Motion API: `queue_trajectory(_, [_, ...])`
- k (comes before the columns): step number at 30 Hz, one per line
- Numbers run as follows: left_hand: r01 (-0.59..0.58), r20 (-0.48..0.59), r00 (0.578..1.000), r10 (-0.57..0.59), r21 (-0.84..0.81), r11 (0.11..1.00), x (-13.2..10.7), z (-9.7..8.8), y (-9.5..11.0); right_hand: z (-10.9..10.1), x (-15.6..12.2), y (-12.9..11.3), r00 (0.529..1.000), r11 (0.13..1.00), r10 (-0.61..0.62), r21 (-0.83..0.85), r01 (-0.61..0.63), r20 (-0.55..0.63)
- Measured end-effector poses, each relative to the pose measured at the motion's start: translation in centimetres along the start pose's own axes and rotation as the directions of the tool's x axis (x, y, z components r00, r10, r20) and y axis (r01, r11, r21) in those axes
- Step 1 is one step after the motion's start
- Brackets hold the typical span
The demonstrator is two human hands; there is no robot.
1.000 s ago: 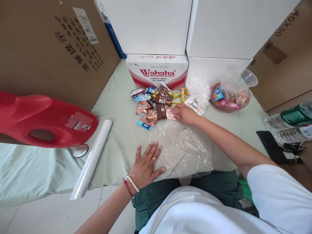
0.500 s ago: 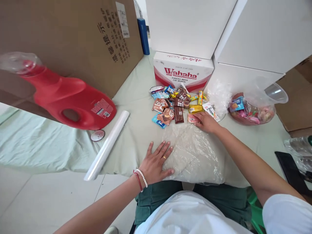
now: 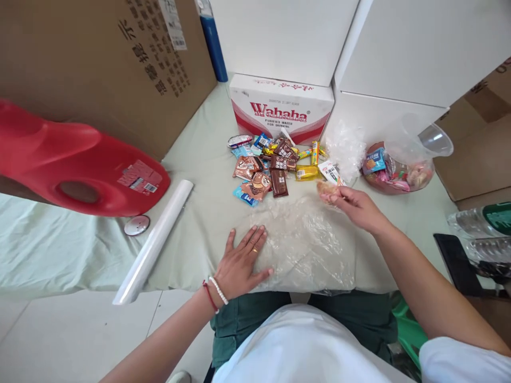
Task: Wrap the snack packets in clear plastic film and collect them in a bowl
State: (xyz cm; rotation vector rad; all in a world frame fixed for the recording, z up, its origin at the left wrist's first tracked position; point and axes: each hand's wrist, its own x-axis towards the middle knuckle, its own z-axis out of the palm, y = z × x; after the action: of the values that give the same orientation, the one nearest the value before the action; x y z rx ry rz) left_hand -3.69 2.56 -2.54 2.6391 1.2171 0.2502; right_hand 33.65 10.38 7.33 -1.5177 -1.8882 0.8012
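Note:
My left hand [image 3: 243,260] lies flat with fingers spread on the tablecloth, at the left edge of a clear plastic bag [image 3: 307,250]. Pinched in my right hand [image 3: 355,205] is a small pinkish-tan snack packet [image 3: 328,191], lifted above the bag's far edge. Just beyond it is a pile of wrapped snacks: brown cocoa packets [image 3: 280,183], a round-patterned biscuit packet [image 3: 257,186], a yellow packet [image 3: 307,173] and a white packet [image 3: 330,172]. On the right stands a clear bowl [image 3: 415,183] with more packets inside, nearest to my right hand's side.
A Wahaha water carton [image 3: 281,109] stands behind the pile. To the left are a red jug [image 3: 91,170], a roll of clear film [image 3: 155,239] and a round badge-like disc [image 3: 137,225]. Crumpled clear plastic [image 3: 345,151], a black phone-like slab [image 3: 457,263] and plastic bottles [image 3: 475,222] lie right.
My right hand has picked up the pinkish packet from the pile's near edge and drawn it to the right. My left hand stays flat. The whole view has shifted slightly.

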Motion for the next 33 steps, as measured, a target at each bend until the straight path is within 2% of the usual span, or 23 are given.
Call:
queue_trajectory(3, [0.046, 0.021, 0.999, -0.045, -0.024, 0.999, 0.9, 0.1, 0.2, 2.7, -2.7, -2.8, 0.985, 0.97, -0.161, -0.177, 0.168, 0.055])
queue_trajectory(5, [0.055, 0.037, 0.998, -0.054, -0.027, 0.998, 1.4, 0.1, 0.4, 5.3, -4.1, -3.6, 0.975, 0.928, -0.216, -0.299, 0.223, 0.056])
queue_trajectory(8, [0.055, 0.066, 0.996, -0.054, -0.012, 0.998, 1.7, 0.0, 0.4, 8.9, -5.7, -3.1, 0.962, 0.855, -0.207, -0.444, 0.267, 0.18])
queue_trajectory(10, [0.066, 0.088, 0.994, -0.065, -0.003, 0.998, 1.3, -0.3, -0.1, 10.2, -6.3, -2.2, 0.945, 0.822, -0.18, -0.487, 0.296, 0.272])
queue_trajectory(12, [0.071, 0.119, 0.99, -0.069, -0.012, 0.997, 0.7, -0.7, -1.1, 10.3, -6.8, -1.4, 0.931, 0.827, -0.177, -0.465, 0.316, 0.319])
queue_trajectory(15, [0.057, 0.169, 0.985, -0.045, -0.072, 0.996, -0.3, -1.4, -2.6, 9.6, -7.5, -1.0, 0.944, 0.87, -0.192, -0.399, 0.291, 0.268])
queue_trajectory(17, [0.084, 0.16, 0.985, -0.065, -0.117, 0.99, -0.5, -1.8, -3.2, 9.6, -8.1, -1.7, 0.958, 0.896, -0.208, -0.354, 0.268, 0.198])
queue_trajectory(19, [0.151, 0.118, 0.984, -0.134, -0.144, 0.978, 0.1, -2.1, -3.2, 10.6, -8.8, -3.0, 0.943, 0.908, -0.264, -0.277, 0.314, 0.202])
queue_trajectory(22, [0.227, 0.062, 0.973, -0.22, -0.126, 0.966, 2.0, -2.9, -2.3, 13.5, -10.1, -5.1, 0.863, 0.883, -0.36, -0.168, 0.437, 0.355])
queue_trajectory(24, [0.253, 0.034, 0.967, -0.252, -0.041, 0.967, 3.5, -3.5, -1.3, 15.6, -10.9, -6.1, 0.818, 0.866, -0.363, -0.162, 0.473, 0.445])
queue_trajectory(28, [0.3, -0.024, 0.954, -0.3, 0.141, 0.943, 5.7, -4.0, 0.9, 17.7, -11.8, -6.5, 0.793, 0.855, -0.344, -0.181, 0.486, 0.502])
queue_trajectory(30, [0.352, -0.069, 0.935, -0.347, 0.081, 0.933, 6.3, -3.3, 1.5, 17.8, -11.8, -6.4, 0.793, 0.858, -0.343, -0.174, 0.482, 0.504])
queue_trajectory(33, [0.422, -0.183, 0.871, -0.456, -0.198, 0.885, 6.8, -1.2, 1.9, 17.7, -11.7, -6.2, 0.796, 0.866, -0.34, -0.164, 0.473, 0.5])
